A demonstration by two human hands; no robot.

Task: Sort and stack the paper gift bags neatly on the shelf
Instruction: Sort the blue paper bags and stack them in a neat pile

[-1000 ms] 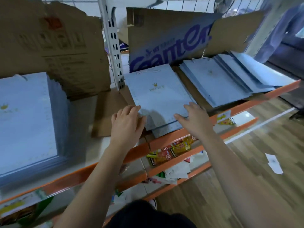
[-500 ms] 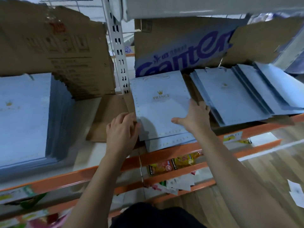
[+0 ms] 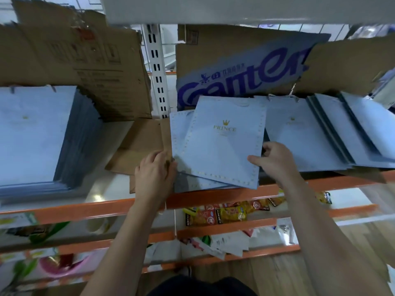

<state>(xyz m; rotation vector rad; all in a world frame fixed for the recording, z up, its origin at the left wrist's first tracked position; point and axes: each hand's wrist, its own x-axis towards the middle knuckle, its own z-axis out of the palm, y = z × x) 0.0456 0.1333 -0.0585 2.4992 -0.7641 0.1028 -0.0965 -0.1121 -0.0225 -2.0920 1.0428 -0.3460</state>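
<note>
A light blue paper gift bag (image 3: 222,146) with a gold crown and the word PRINCE lies flat and skewed clockwise on a small pile of like bags (image 3: 181,129) in the middle of the shelf (image 3: 102,209). My right hand (image 3: 275,160) pinches the top bag's right edge, thumb on its face. My left hand (image 3: 155,174) rests against the left edge of the pile, its fingers curled at the bag edges. A tall neat stack of the same bags (image 3: 32,135) stands at the left. Fanned, leaning bags (image 3: 320,133) fill the right.
Brown cardboard sheets (image 3: 70,50) line the back, one printed with blue letters (image 3: 241,77). A white slotted upright (image 3: 157,69) divides the shelf. Flat cardboard (image 3: 141,146) lies under the pile. Lower orange shelves hold snack packets (image 3: 226,214). Wooden floor shows at the right.
The top bag has turned clockwise and shifted right on its pile. My right hand moved from flat on the bag to pinching its right edge. The camera came closer.
</note>
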